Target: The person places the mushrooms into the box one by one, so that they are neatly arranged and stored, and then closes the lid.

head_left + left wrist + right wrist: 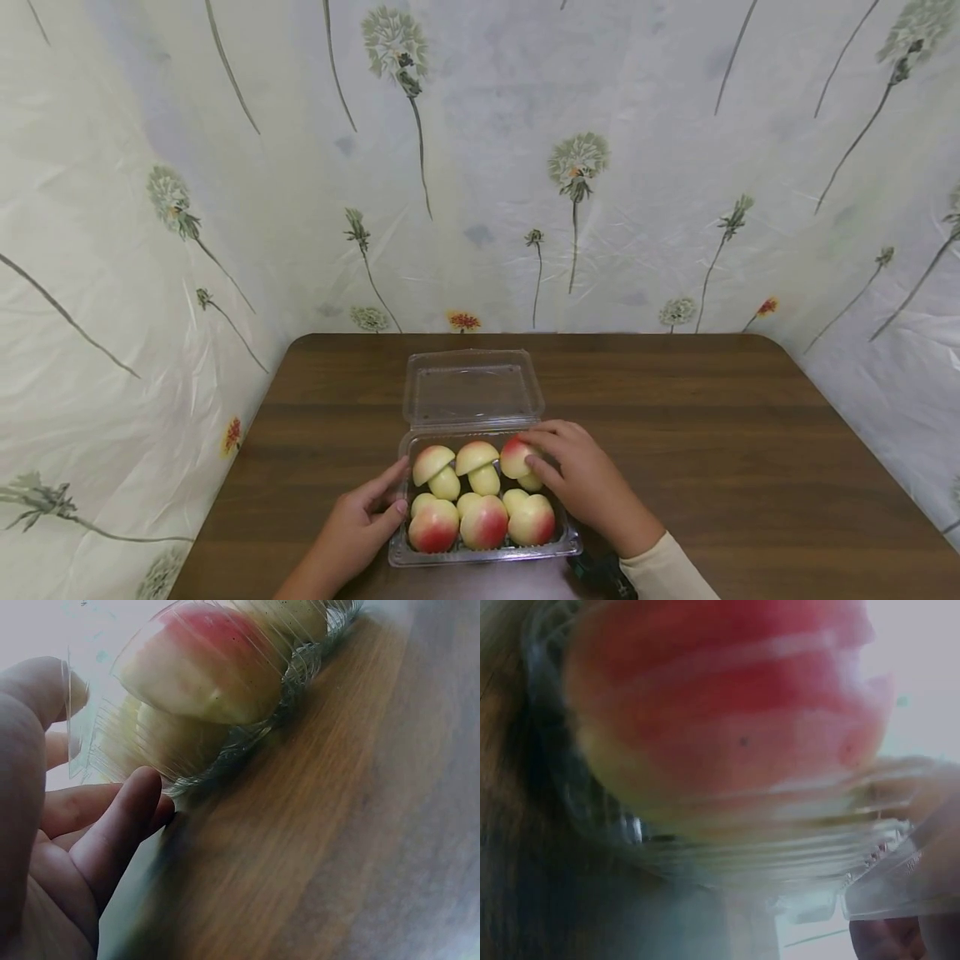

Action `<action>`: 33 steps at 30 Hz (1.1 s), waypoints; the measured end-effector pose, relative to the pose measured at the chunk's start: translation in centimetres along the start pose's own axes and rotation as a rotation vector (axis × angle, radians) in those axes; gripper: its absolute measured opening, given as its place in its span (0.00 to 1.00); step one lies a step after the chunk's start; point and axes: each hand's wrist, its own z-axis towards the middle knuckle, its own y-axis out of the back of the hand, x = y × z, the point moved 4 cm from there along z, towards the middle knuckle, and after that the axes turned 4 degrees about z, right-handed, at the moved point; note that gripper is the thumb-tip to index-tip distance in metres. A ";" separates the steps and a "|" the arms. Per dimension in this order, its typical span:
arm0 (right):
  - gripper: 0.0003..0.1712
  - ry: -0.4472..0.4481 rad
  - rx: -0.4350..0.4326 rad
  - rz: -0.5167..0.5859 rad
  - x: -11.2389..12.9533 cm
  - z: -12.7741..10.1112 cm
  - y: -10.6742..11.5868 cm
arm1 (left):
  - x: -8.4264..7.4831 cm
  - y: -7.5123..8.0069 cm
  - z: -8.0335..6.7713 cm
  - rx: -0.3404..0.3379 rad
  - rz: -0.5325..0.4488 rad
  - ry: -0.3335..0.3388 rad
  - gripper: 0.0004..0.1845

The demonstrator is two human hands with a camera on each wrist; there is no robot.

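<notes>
A clear plastic clamshell container (487,559) lies on the table with its lid (472,392) folded back. Two rows of glossy mushroom-shaped pieces (483,523), pale yellow with red-blushed caps, fill it. My left hand (352,525) holds the container's left rim, thumb and fingers at the edge, as the left wrist view (75,847) shows. With thumb and fingers, my right hand (581,475) grips the far-right mushroom-shaped piece (516,458), which sits in the container. Through the ribbed wall, the right wrist view shows one red cap (727,712) close up, blurred.
A brown wooden table (712,467) stretches out on both sides of the container. Behind and beside it hangs a pale sheet (480,167) printed with dandelions. A dark object (603,575) shows under the right wrist, partly hidden.
</notes>
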 end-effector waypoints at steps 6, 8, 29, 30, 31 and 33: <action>0.06 -0.042 -0.039 0.054 -0.2 0.1 -0.1 | 0.0 0.0 0.0 0.003 0.001 0.013 0.30; 0.04 -0.032 -0.050 0.060 -0.2 0.1 -0.1 | 0.0 0.0 0.0 0.004 0.003 0.013 0.30; 0.29 -0.438 -0.216 1.272 -5.5 -0.9 -0.5 | 0.0 0.1 0.1 0.002 0.014 -0.021 0.29; 0.32 -0.453 -0.185 1.358 -5.8 -0.9 -0.7 | 0.0 0.1 0.1 0.002 0.016 -0.024 0.29; 0.34 -0.468 -0.150 1.429 -6.1 -1.0 -0.8 | 0.0 0.1 0.1 0.002 0.017 -0.027 0.29; 0.37 -0.489 -0.083 1.554 -6.5 -1.0 -1.1 | 0.0 0.1 0.1 0.003 0.018 -0.030 0.29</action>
